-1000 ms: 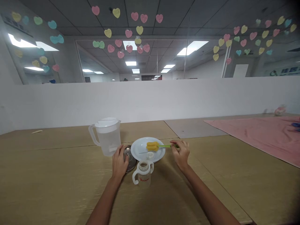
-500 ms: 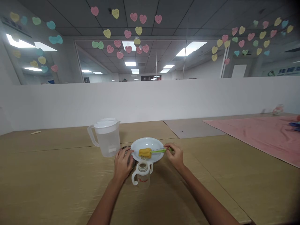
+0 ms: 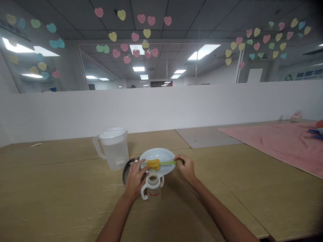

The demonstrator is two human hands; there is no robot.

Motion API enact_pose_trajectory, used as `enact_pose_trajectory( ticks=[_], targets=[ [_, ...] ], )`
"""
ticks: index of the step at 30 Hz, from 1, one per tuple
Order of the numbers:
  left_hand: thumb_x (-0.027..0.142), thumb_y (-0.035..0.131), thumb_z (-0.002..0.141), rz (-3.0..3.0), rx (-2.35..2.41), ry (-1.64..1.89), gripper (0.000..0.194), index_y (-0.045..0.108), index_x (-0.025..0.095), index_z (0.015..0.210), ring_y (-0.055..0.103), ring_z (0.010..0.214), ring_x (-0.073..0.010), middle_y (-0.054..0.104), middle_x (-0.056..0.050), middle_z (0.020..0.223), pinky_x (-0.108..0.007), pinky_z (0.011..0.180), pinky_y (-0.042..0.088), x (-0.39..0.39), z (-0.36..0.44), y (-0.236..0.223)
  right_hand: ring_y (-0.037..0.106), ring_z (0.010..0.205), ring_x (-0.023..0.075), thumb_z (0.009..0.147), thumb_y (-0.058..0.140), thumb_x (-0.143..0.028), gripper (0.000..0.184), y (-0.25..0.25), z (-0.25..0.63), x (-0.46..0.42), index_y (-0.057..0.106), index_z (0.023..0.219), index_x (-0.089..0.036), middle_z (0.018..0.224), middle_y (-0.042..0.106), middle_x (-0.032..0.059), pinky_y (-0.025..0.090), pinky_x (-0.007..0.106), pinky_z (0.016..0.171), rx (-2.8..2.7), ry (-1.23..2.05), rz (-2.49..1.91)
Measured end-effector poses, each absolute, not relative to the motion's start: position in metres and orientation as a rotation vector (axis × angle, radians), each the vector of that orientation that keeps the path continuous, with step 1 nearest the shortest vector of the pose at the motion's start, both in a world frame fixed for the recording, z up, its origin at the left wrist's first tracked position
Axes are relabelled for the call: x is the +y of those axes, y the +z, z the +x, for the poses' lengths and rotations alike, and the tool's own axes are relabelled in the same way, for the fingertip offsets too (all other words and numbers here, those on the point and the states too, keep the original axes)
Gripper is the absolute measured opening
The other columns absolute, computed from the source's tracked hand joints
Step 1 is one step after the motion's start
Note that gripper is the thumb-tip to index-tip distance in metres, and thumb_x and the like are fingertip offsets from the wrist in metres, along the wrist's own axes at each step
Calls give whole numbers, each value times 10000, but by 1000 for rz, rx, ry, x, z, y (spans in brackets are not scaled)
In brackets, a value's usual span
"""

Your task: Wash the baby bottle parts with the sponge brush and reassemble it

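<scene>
Bottle brush with yellow sponge head and slim green handle: held across a round white plate, head over the plate's left half; contact between head and plate cannot be told. Right hand: fingers narrow, pinching the handle's end. Left hand: fingers spread wide over a round stainless-steel lid; whether they grip it cannot be told. Clear baby bottle with white collar and twin white handles: upright, just below the plate, beside the left hand. Clear plastic jug with white lid: upright, beside the steel lid. Tan wood-grain surface: carries all of these. Pink cloth: well apart, to the right.
</scene>
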State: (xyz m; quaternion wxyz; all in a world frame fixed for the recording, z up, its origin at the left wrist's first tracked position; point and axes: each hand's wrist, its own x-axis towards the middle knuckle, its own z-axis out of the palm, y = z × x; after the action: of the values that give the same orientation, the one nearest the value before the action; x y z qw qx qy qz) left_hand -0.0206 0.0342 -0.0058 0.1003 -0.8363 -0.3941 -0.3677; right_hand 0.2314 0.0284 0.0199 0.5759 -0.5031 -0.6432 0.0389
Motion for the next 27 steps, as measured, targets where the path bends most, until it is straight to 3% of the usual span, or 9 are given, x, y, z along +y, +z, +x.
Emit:
enact_pose_trajectory(
  ticks=[7, 27],
  targets=[
    [319, 422, 855, -2474, -1219, -1078, 224, 621, 223, 893, 451, 1088, -251, 472, -84, 1265, -431, 911, 354, 35, -19, -7, 579, 708, 186, 655, 410, -190, 221, 18, 229, 27, 630, 632, -200, 687, 652, 20, 413, 279, 679, -1478, 84, -1154],
    [330, 426, 853, -2480, -1204, -1124, 207, 600, 223, 889, 466, 1056, -249, 490, -81, 1228, -427, 873, 370, 35, -18, -7, 518, 607, 153, 670, 428, -199, 219, 24, 238, 23, 597, 531, -184, 582, 614, 15, 368, 258, 617, -1315, -151, -1170]
  ],
)
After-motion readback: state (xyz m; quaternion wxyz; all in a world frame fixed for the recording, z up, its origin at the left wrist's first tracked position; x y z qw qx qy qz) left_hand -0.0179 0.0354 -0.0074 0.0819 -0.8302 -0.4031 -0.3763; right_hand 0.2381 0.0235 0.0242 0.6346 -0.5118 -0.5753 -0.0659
